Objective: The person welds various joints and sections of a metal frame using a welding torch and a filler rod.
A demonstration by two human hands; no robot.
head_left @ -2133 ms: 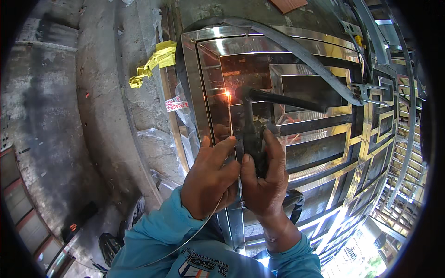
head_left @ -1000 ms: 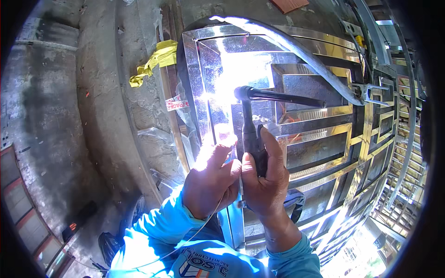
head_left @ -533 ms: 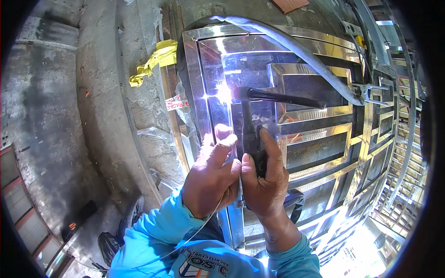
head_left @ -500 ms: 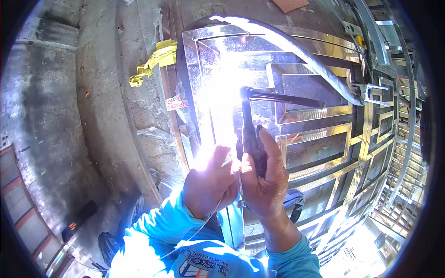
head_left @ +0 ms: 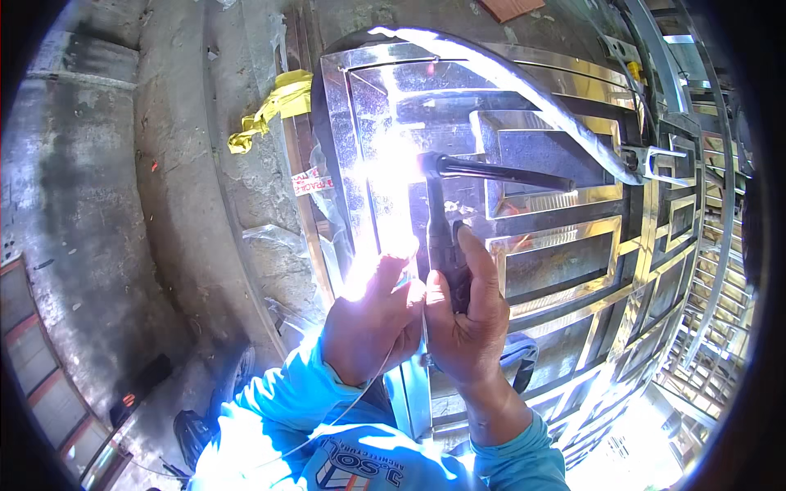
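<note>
My right hand (head_left: 468, 323) grips the dark handle of a welding torch (head_left: 442, 221), whose head sits against a shiny steel gate frame (head_left: 573, 221). A bright white arc flares at the torch tip, just left of the head. My left hand (head_left: 372, 319) sits close beside the right, fingers pinched on a thin wire (head_left: 360, 393) that trails down past my blue sleeve. The glare washes out the left fingertips.
The polished steel gate with rectangular panels fills the right side. A grey hose (head_left: 524, 90) arcs over it. Rough concrete wall (head_left: 164, 204) lies to the left, with yellow tape (head_left: 274, 110) and a small red-and-white label (head_left: 313, 181). Dark shoes (head_left: 192, 430) show below.
The arc has flickered from a small spark to a bright flare and is bright now. Both hands stay nearly still on the torch and wire.
</note>
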